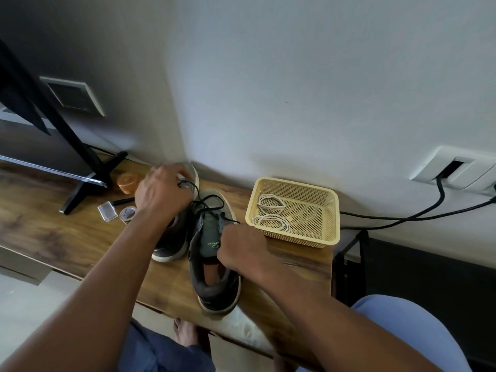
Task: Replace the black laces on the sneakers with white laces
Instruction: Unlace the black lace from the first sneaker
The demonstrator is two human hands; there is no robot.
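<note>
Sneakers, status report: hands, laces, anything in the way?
Left hand pinching black lace, pulled up. Right hand gripping near sneaker at the tongue. White laces untouched in basket. Nothing in the way.

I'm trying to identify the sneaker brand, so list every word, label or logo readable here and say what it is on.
"TWEAR": light letters on the tongue of the nearer sneaker, partly hidden by the right hand; probably the end of a longer word.
A small round logo beside those letters: too small to read.
Nothing else shows readable text.
</note>
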